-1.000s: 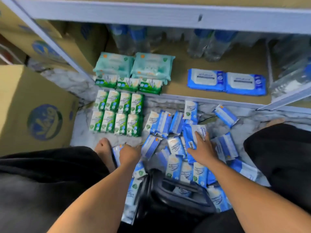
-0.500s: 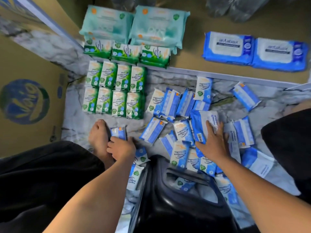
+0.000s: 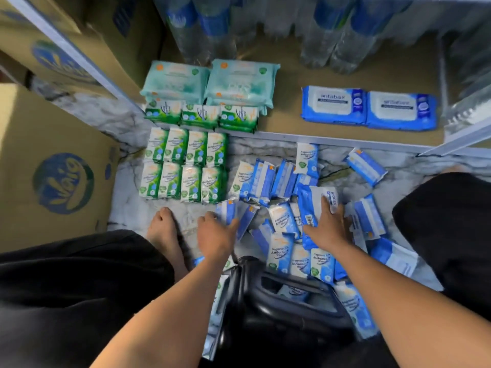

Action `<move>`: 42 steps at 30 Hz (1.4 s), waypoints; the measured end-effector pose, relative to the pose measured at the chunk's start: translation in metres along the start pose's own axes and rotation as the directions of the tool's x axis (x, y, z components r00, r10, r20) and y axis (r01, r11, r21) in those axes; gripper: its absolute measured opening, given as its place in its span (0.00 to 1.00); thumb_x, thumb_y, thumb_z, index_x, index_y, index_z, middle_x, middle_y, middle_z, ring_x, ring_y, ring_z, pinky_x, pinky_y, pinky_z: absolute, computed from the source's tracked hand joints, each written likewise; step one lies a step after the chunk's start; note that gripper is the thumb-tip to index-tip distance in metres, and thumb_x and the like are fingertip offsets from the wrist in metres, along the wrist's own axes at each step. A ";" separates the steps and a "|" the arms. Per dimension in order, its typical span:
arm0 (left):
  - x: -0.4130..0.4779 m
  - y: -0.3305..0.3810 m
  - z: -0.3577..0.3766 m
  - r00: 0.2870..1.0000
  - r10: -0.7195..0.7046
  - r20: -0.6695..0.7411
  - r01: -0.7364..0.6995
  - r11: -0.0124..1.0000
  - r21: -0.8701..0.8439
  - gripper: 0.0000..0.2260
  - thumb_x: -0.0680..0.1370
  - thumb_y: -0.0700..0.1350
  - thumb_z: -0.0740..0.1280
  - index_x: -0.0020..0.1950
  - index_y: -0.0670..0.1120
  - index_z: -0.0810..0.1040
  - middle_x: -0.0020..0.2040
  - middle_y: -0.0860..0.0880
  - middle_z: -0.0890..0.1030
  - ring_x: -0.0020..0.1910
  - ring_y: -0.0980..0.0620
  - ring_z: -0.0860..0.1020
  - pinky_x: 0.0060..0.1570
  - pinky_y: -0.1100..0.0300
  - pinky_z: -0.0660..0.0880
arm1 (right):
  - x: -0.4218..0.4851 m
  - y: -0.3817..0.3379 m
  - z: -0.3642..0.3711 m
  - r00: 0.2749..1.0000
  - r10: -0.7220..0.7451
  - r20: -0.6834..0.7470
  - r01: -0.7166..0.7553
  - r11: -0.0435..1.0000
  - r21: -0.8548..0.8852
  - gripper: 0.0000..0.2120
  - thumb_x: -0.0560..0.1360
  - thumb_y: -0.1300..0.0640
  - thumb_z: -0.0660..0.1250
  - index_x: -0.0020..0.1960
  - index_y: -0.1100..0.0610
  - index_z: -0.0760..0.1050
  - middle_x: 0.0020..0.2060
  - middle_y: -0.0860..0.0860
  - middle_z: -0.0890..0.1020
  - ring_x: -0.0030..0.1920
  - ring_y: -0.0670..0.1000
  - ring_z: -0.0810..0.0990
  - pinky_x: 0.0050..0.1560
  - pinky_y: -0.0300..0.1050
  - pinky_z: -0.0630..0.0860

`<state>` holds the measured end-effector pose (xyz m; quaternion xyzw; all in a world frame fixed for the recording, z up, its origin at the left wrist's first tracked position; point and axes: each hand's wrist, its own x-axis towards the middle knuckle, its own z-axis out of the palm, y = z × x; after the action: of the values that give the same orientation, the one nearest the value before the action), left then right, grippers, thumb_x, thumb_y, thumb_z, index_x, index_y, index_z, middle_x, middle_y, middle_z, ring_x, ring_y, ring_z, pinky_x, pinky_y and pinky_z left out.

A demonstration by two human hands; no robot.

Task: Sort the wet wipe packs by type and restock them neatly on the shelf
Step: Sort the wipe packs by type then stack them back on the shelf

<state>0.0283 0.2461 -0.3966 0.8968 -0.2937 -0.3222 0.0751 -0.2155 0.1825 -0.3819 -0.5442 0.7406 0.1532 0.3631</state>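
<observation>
On the marble floor (image 3: 268, 150) before the shelf (image 3: 288, 75), the left hand (image 3: 214, 235) grips a small blue pack (image 3: 225, 211); the right hand (image 3: 328, 227) lies flat on an antabax pack (image 3: 308, 200).

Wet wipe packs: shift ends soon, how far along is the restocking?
Roughly midway. Done: large teal packs, green packs and two large blue packs lie on the shelf; eight small green packs sit in two rows on the floor. In hand: the left hand grips a small blue pack, the right hand rests on a third large pack. Left: the scattered small blue packs, some around the black basket.
</observation>
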 end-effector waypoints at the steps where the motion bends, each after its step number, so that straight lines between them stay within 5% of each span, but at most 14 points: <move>1: -0.005 0.011 -0.003 1.000 0.030 0.003 -0.030 0.999 -0.030 0.26 0.72 0.58 0.72 0.62 0.42 0.75 0.60 0.44 0.74 0.56 0.41 0.77 0.54 0.50 0.73 | -0.004 -0.001 -0.004 1.000 0.003 -0.015 -0.002 0.999 0.039 0.44 0.76 0.46 0.70 0.81 0.46 0.45 0.79 0.57 0.43 0.75 0.68 0.54 0.69 0.65 0.65; 8: -0.022 0.090 -0.019 0.953 0.303 0.005 -0.291 0.919 -0.265 0.34 0.74 0.64 0.70 0.72 0.43 0.70 0.68 0.46 0.76 0.63 0.44 0.77 0.61 0.47 0.74 | -0.021 0.006 -0.032 0.989 -0.066 -0.136 0.086 0.986 0.146 0.44 0.76 0.45 0.69 0.81 0.45 0.45 0.80 0.55 0.45 0.75 0.67 0.57 0.69 0.62 0.68; 11: -0.018 0.092 -0.027 0.936 0.349 0.035 -0.328 0.907 -0.263 0.26 0.80 0.55 0.68 0.73 0.43 0.71 0.69 0.45 0.75 0.65 0.44 0.75 0.63 0.49 0.73 | -0.025 0.014 -0.035 0.985 -0.091 -0.146 0.110 0.986 0.124 0.43 0.77 0.46 0.69 0.81 0.45 0.45 0.80 0.56 0.43 0.76 0.66 0.55 0.70 0.62 0.66; 15: -0.007 0.052 -0.030 0.935 0.337 0.112 -0.329 0.941 -0.081 0.17 0.81 0.46 0.66 0.70 0.44 0.75 0.66 0.44 0.78 0.61 0.43 0.78 0.60 0.51 0.74 | -0.024 0.025 -0.024 0.989 -0.084 -0.122 0.094 0.992 0.083 0.42 0.77 0.45 0.69 0.81 0.45 0.46 0.80 0.56 0.43 0.76 0.67 0.55 0.68 0.62 0.66; 24: 0.010 -0.036 -0.010 0.951 0.149 0.271 -0.197 0.967 0.160 0.15 0.75 0.44 0.73 0.61 0.46 0.81 0.60 0.45 0.82 0.57 0.44 0.80 0.55 0.55 0.75 | 0.000 0.022 0.005 0.997 -0.074 -0.021 0.075 0.996 0.055 0.39 0.77 0.48 0.69 0.81 0.46 0.49 0.80 0.57 0.43 0.76 0.67 0.54 0.70 0.62 0.66; 31: 0.007 -0.084 0.019 0.880 0.120 0.460 -0.350 0.819 0.455 0.34 0.66 0.56 0.80 0.68 0.48 0.71 0.63 0.46 0.73 0.60 0.43 0.74 0.59 0.50 0.74 | 0.018 0.020 0.024 0.993 -0.105 0.046 0.109 0.988 -0.111 0.36 0.77 0.47 0.69 0.78 0.47 0.53 0.79 0.55 0.42 0.74 0.65 0.54 0.65 0.61 0.67; 42: 0.012 -0.077 0.032 0.885 0.250 0.393 -0.452 0.662 0.598 0.27 0.73 0.60 0.71 0.66 0.49 0.69 0.61 0.48 0.74 0.57 0.44 0.76 0.54 0.52 0.71 | 0.031 0.019 0.032 0.996 -0.091 0.020 0.092 0.990 -0.105 0.35 0.75 0.47 0.71 0.75 0.46 0.56 0.79 0.55 0.44 0.72 0.64 0.57 0.62 0.61 0.70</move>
<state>0.0528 0.3041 -0.4530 0.7327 -0.5666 -0.2947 -0.2352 -0.2258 0.1875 -0.4294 -0.5948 0.7030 0.1794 0.3461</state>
